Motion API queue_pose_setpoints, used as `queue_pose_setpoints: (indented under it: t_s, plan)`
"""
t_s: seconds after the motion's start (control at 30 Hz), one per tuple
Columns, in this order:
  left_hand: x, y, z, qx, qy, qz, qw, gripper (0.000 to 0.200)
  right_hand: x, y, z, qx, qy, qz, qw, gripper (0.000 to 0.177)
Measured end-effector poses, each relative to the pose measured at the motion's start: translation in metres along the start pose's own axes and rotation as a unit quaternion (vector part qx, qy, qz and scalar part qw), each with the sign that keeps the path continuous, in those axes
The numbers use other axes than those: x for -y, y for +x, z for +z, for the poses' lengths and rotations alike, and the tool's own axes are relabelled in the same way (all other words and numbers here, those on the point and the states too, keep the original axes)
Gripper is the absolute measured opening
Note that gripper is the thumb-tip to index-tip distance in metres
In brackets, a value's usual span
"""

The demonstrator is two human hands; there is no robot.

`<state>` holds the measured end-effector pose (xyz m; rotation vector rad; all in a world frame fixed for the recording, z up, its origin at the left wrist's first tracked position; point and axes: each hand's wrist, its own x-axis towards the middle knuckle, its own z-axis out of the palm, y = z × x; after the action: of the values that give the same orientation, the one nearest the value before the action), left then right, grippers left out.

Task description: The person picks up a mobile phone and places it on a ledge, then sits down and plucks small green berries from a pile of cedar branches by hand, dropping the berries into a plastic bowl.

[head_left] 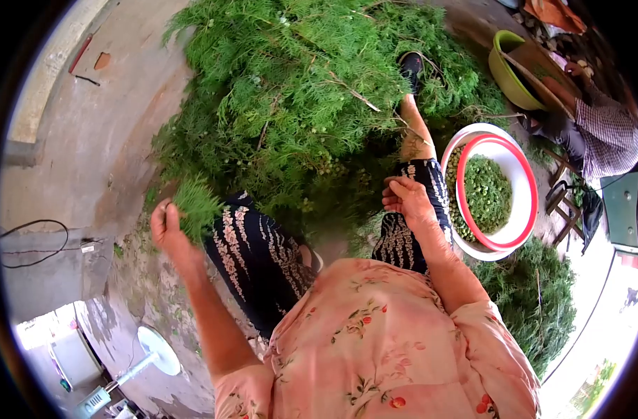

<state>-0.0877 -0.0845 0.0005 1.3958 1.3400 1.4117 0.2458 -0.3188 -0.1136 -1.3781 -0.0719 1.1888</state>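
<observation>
My left hand [168,227] is at the left, fingers pinched on the stem end of a green conifer sprig [196,204]. The flat, feathery sprig points right, towards my left knee. My right hand [409,200] is over my right knee with its fingers curled closed; whether anything is between them cannot be seen. In front of me lies a large heap of leafy conifer branches [298,84], some with small pale green cones. Beside my right leg, a red-rimmed basin [465,202] rests tilted in a white basin [448,157]; both hold small green pieces.
More cut greenery [535,300] lies at the right. Farther back, another person [605,129] sits by a yellow-green tub [504,70]. A standing fan [158,351] is at the lower left, and a black cable [66,234] loops along the left.
</observation>
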Motion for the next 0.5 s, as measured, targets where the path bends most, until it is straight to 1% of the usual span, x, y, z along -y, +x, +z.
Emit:
queue_pose_setpoints:
  t_s: [0.03, 0.07, 0.1, 0.17, 0.23, 0.27, 0.3, 0.33, 0.37, 0.4, 0.43, 0.47, 0.5]
  plan:
    - [0.003, 0.001, -0.019, -0.01, 0.057, 0.024, 0.998, 0.014, -0.005, 0.002, 0.0, -0.014, -0.02, 0.007, 1.0, 0.021]
    - [0.012, 0.001, -0.044, 0.0, 0.136, 0.03, 0.99, 0.014, -0.009, 0.005, -0.001, -0.02, -0.026, 0.011, 0.999, 0.021]
    - [0.027, -0.002, -0.073, 0.01, 0.215, 0.033, 0.976, 0.015, -0.014, 0.008, -0.002, -0.026, -0.033, 0.015, 0.999, 0.022]
    - [0.071, -0.022, -0.143, 0.024, 0.365, 0.043, 0.93, 0.018, -0.019, 0.014, -0.002, -0.036, -0.049, 0.02, 0.998, 0.022]
    - [0.067, -0.076, -0.189, 0.029, 0.467, -0.056, 0.882, 0.021, -0.019, 0.018, 0.004, -0.038, -0.078, 0.022, 0.996, 0.022]
    - [0.101, -0.105, -0.249, 0.064, 0.561, -0.097, 0.82, 0.023, -0.019, 0.02, 0.006, -0.039, -0.094, 0.022, 0.995, 0.021]
    - [0.154, -0.155, -0.332, 0.086, 0.633, -0.058, 0.767, 0.025, -0.022, 0.024, 0.006, -0.034, -0.11, 0.014, 0.993, 0.02]
    - [0.165, -0.198, -0.381, 0.149, 0.671, -0.211, 0.695, 0.027, -0.024, 0.029, 0.009, -0.028, -0.145, 0.013, 0.989, 0.02]
    - [0.207, -0.251, -0.467, 0.334, 0.732, -0.203, 0.558, 0.028, -0.027, 0.033, 0.012, -0.023, -0.178, 0.013, 0.984, 0.02]
    - [0.14, -0.273, -0.417, 0.27, 0.706, -0.318, 0.572, 0.034, -0.03, 0.037, 0.016, -0.019, -0.212, 0.014, 0.977, 0.019]
    - [0.117, -0.28, -0.4, 0.277, 0.683, -0.373, 0.564, 0.037, -0.031, 0.04, 0.023, -0.015, -0.215, 0.037, 0.976, 0.017]
    - [0.108, -0.284, -0.392, 0.283, 0.656, -0.429, 0.554, 0.042, -0.039, 0.048, 0.026, 0.006, -0.262, 0.033, 0.964, 0.019]
    - [0.121, -0.291, -0.392, 0.19, 0.636, -0.391, 0.638, 0.043, -0.051, 0.058, 0.027, 0.042, -0.325, 0.013, 0.945, 0.021]
